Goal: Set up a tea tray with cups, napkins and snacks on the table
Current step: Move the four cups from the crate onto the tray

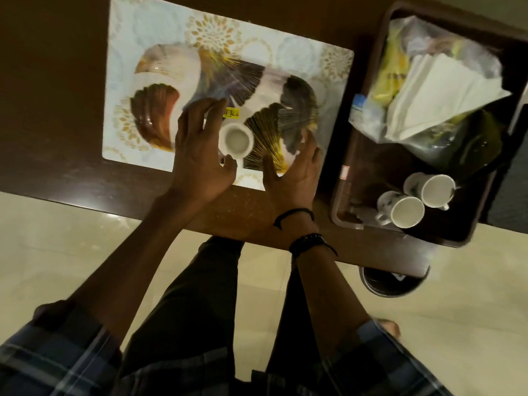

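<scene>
A tray [160, 70] with a fan-leaf pattern lies on a pale floral placemat [128, 30] on the dark table. One white cup [236, 138] stands upright near the tray's front edge. My left hand [197, 155] hovers just left of that cup with fingers spread and its thumb close to the cup's near side; I cannot tell if it touches. On the cup's right, my right hand [294, 172] is spread over the tray's front right edge, holding nothing. Two more white cups [405, 211] [435, 190] stand in a brown bin [343, 195] at the right, with white napkins [437, 92] and snack packets [391, 70].
The brown bin sits at the table's right end and overhangs its front edge. A round dark container [394, 284] stands on the tiled floor below the table's front edge. Bare dark tabletop [57, 110] lies left of the placemat.
</scene>
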{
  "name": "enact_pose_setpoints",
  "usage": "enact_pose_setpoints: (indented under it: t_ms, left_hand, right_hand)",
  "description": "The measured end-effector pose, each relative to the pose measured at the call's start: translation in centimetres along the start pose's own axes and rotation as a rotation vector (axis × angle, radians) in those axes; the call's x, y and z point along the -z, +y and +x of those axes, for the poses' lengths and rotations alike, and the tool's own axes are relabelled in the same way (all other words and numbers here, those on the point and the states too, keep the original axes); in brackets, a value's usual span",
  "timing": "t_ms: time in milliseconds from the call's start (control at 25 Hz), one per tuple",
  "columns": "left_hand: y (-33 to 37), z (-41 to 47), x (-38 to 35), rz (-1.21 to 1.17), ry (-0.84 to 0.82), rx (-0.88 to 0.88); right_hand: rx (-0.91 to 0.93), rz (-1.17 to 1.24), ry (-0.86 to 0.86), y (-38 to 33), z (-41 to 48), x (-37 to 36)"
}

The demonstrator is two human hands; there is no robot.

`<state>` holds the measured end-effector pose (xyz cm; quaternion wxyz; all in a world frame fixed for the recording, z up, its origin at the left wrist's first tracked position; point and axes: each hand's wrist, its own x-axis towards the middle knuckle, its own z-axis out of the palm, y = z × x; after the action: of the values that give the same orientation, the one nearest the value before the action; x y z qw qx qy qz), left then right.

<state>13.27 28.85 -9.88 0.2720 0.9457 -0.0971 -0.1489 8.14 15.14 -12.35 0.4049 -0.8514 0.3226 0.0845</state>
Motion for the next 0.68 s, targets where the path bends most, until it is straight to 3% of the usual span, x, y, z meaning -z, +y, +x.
enact_pose_setpoints:
  t_ms: [160, 360, 520, 680]
  left_hand:
    - [6.5, -0.5, -3.1, -0.046, -0.017, -0.077]
    - [14.7, -2.0, -9.4, -0.058, -0.161, -0.163]
    - [19.6, -3.3, -14.8, 0.024, -0.309, -0.188]
    - [22.6, -3.8, -19.6, 0.160, -0.362, -0.170]
  right_hand:
    - [-0.070, 0.050, 0.200, 3.2, 0.8, 6.2]
    - [-0.201, 0.007, 0.359, 10.1, 2.7, 15.0]
    - [-0.387, -0.097, 0.349, 14.9, 4.1, 19.3]
    - [-0.519, 0.037, 0.276, 17.8, 5.5, 20.8]
